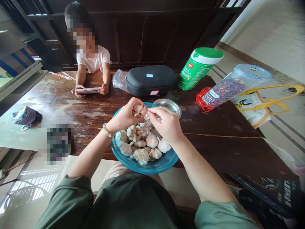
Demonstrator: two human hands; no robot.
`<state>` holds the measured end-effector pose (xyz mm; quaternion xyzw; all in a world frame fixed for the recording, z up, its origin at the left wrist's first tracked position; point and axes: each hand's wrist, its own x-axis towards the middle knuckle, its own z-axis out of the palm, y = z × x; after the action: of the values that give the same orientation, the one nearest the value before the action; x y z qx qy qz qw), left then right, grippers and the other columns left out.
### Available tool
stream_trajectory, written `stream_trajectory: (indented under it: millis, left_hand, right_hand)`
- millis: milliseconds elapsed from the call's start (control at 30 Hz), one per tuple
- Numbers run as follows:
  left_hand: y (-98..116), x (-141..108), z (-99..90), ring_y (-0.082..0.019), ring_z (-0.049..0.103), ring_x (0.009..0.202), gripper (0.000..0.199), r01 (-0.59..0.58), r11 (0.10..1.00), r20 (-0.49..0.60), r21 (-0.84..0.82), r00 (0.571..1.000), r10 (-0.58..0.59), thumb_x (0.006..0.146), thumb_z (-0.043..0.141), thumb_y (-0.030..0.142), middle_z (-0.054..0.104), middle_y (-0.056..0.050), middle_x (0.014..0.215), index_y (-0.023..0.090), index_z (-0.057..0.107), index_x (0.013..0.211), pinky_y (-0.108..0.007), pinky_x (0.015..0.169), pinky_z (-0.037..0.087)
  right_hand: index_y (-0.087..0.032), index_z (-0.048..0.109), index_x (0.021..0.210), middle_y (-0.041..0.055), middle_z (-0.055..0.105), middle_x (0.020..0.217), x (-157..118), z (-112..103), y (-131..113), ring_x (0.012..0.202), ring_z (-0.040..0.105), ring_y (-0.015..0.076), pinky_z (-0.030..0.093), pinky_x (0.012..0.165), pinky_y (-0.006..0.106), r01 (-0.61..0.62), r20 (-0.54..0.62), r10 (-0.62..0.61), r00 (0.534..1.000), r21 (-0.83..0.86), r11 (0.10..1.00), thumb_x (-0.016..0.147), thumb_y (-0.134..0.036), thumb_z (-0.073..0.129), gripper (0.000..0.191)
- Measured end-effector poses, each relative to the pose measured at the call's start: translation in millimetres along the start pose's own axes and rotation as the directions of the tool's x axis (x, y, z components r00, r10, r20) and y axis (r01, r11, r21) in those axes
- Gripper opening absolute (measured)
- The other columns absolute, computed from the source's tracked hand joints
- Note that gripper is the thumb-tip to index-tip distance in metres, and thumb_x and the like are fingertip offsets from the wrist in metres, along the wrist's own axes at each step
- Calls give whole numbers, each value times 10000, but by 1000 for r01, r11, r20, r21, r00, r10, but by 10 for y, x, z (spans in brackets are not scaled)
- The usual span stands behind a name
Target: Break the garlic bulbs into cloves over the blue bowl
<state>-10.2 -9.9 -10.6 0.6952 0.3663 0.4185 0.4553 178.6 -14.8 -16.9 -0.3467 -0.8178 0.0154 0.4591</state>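
My left hand (pixel 125 117), with a beaded bracelet (pixel 107 130) on the wrist, holds a partly peeled garlic bulb (pixel 139 111) up over a blue glass bowl (pixel 145 166). My right hand (pixel 165 124) pinches the top of that bulb with its fingertips. Several whole and partly broken garlic bulbs (pixel 141 156) fill the bowl beneath both hands. A small steel dish (pixel 168 106) sits just behind the bowl, next to my right hand.
The worn wooden table (pixel 209 127) holds a black zip case (pixel 150 80), a green-lidded canister (pixel 199 68) and a clear jar of dried red pieces (pixel 225 89). Across it, a person (pixel 91 58) holds a phone (pixel 87 90). A small pouch (pixel 25 116) lies far left.
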Motion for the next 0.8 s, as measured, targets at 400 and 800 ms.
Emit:
stream_trajectory:
  millis: [400,800]
  left_hand:
    - [76,32,4,-49,368,601,511,122,900,70,-419,992,-102,680,862,353,373,82,669,168,529,1021,-197,572,328]
    - [60,37,54,-65,356,605,547,64,959,116,-275,993,-33,685,851,432,363,86,657,161,502,1007,-210,563,311]
  right_hand:
    - [-191,642,1010,54,737,873,-8,9,4,771,694,194,521,644,291,-80,76,77,994,42,996,920,-256,599,120]
    - [-208,576,694,-20,658,639,-11,-19,-67,553,573,129,420,554,262,-219,131,204,970,110,970,876,-252,642,198]
